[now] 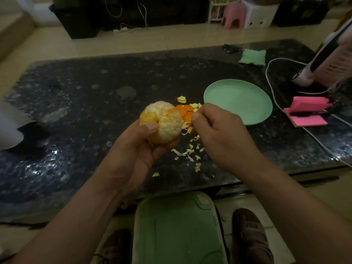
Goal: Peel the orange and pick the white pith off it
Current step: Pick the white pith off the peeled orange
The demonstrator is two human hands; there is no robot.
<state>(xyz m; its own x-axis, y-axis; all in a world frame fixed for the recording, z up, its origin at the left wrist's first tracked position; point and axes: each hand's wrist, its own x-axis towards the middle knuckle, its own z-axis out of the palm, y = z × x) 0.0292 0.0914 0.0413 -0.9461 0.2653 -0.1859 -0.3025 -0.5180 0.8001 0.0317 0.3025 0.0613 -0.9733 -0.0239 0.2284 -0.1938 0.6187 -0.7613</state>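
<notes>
My left hand [133, 155] grips a peeled orange [162, 121] above the dark table, thumb pressed on its near side. White pith still covers patches of the fruit. My right hand [219, 134] is just right of the orange, fingers curled with the fingertips pinched together near its side; a small strip of pith [187, 131] hangs below them. Orange peel pieces [185, 111] lie on the table behind the hands. Pale pith scraps [190, 153] are scattered on the table below the hands.
An empty green plate [238, 101] sits right of the peel. Pink sticky notes [306, 111], a white cable [272, 92] and a pink appliance [327, 60] occupy the right side. A green cloth [253, 57] lies at the back. A green stool [177, 229] stands below the table edge.
</notes>
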